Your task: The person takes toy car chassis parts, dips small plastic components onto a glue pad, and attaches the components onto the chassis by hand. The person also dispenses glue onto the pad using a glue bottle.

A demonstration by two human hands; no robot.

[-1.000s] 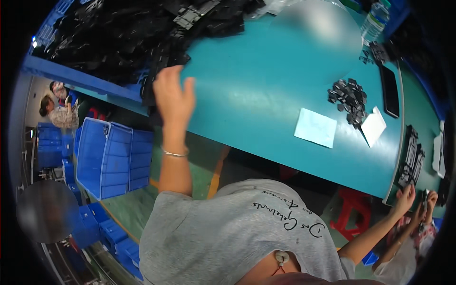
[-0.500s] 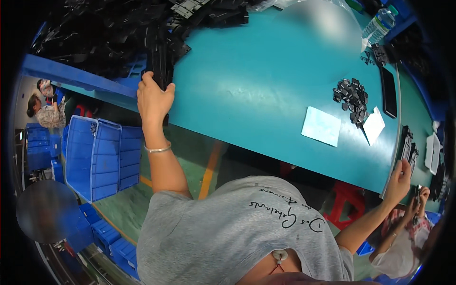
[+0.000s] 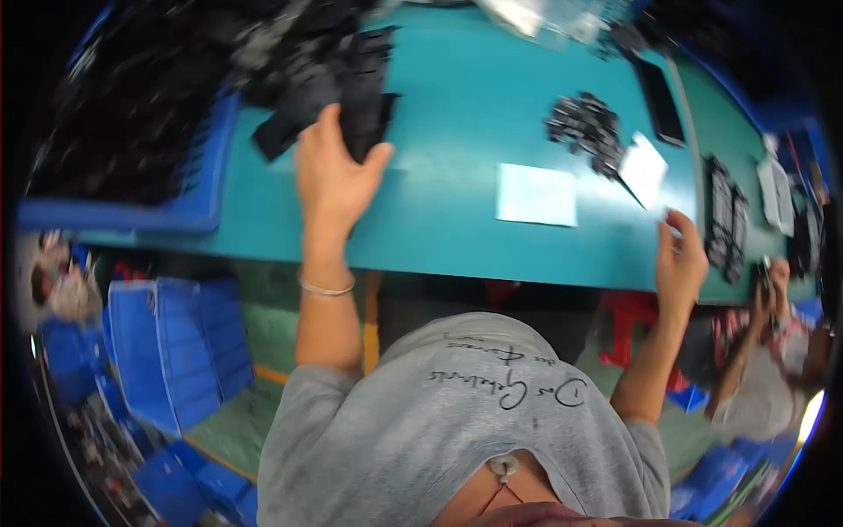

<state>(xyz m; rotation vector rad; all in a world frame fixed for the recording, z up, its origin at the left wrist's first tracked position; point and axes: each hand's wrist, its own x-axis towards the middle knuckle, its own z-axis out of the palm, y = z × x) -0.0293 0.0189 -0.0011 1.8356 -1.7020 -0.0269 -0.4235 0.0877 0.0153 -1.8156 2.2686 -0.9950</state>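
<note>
My left hand [image 3: 338, 180] is over the table, its thumb spread away from its fingers. It reaches the near end of long black plastic parts [image 3: 364, 92], and a bit of black shows beside its wrist. Whether it presses on a part is blurred. My right hand [image 3: 683, 263] hovers at the table's near right edge with fingers curled in toward the thumb. Anything between those fingertips is too small to make out. Beyond it lie a white card [image 3: 644, 169], a pile of small black pieces [image 3: 587, 132] and a pale blue sheet [image 3: 536, 195].
A blue tray [image 3: 206, 189] heaped with black parts stands at the left. On the right are a black phone [image 3: 659, 101] and a row of black parts [image 3: 724, 220]. Blue crates [image 3: 180, 351] stand on the floor at left. A co-worker [image 3: 760, 378] sits at right.
The view has swung, so the table sits straighter. My left hand has moved right, away from the blue tray, and its thumb is wider apart. My right hand has come in toward the white card.
</note>
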